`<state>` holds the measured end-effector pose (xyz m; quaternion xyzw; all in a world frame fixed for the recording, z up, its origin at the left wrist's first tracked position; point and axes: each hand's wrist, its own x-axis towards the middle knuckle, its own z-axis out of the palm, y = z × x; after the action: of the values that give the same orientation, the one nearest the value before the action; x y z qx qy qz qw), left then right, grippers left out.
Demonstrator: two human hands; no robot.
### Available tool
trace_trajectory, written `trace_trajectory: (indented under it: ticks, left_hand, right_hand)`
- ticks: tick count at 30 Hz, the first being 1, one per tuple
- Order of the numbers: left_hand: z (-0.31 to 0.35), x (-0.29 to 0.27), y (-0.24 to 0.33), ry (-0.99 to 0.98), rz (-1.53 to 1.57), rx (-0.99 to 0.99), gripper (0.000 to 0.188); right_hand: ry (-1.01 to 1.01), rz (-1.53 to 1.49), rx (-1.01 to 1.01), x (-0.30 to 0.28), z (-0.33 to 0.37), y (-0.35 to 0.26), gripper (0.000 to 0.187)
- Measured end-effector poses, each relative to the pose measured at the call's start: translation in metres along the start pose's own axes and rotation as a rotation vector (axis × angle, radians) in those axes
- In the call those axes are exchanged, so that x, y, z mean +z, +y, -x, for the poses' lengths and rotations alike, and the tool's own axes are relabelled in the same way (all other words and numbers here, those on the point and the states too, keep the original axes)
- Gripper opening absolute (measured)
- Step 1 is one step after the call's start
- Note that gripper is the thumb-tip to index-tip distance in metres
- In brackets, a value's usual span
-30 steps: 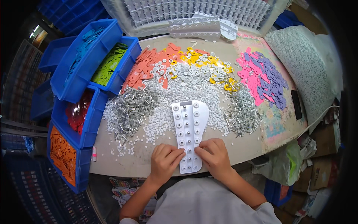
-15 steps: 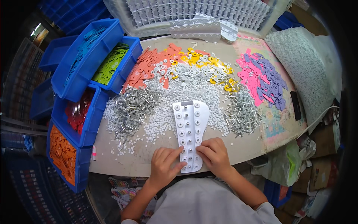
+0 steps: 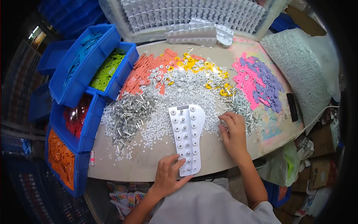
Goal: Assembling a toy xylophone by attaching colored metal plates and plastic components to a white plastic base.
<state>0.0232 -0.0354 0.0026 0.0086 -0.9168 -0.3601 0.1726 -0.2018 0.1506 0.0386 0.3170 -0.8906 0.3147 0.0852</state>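
Observation:
A white plastic jig (image 3: 200, 123), wide at the top and narrower below, lies near the table's front edge. White round caps line both its sides, and silvery metal studs run down the groove between them. My left hand (image 3: 167, 174) grips its lower left corner, thumb at the bottom edge and fingers on the left side. Off to the right, my right hand (image 3: 235, 136) hovers at the edge of the small white discs (image 3: 209, 106), beside a heap of metal pins (image 3: 244, 114). Its thumb and fingers are apart, with nothing visible between them.
Another pin heap (image 3: 130, 112) lies left. Coral (image 3: 140, 72), yellow (image 3: 201, 67), pink (image 3: 248, 82) and purple pieces (image 3: 270, 86) ring the discs. Blue bins (image 3: 99, 112) stand left. More white jigs (image 3: 194, 35) lie at the back; a bulging sack (image 3: 298, 63) leans right.
My right hand has left the jig and moved right and away toward the pins. My left hand has shifted lower along the jig, which now tilts slightly. The whole view has shifted a little.

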Motion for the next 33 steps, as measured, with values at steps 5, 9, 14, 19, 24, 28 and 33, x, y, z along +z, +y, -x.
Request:
trace_trajectory:
  ticks: [5, 9, 14, 19, 24, 28, 33]
  left_hand:
    - [-0.003, 0.002, -0.002, 0.019, -0.030, 0.023, 0.082]
    - [-0.001, 0.006, -0.002, 0.048, -0.008, 0.014, 0.086]
    - [-0.007, -0.005, -0.008, 0.148, 0.089, -0.012, 0.085]
    - [-0.041, -0.037, -0.020, 0.324, 0.126, -0.186, 0.026]
    - [-0.092, -0.065, -0.035, 0.332, 0.026, -0.215, 0.015]
    - [-0.153, -0.066, -0.068, 0.291, -0.083, -0.104, 0.016]
    - [-0.218, -0.052, -0.115, 0.245, -0.177, 0.031, 0.014]
  right_hand:
    - [0.017, 0.037, -0.111, 0.014, -0.054, 0.006, 0.020]
    - [0.016, 0.061, -0.143, 0.034, -0.100, 0.024, 0.017]
    - [-0.126, 0.042, -0.155, 0.059, -0.133, 0.025, 0.010]
    - [-0.115, 0.093, -0.225, 0.083, -0.139, 0.022, 0.009]
    - [-0.069, 0.155, -0.295, 0.100, -0.137, 0.019, 0.013]
    - [-0.097, 0.113, -0.225, 0.089, -0.131, 0.023, 0.013]
    - [-0.003, -0.046, -0.197, 0.058, -0.107, 0.005, 0.011]
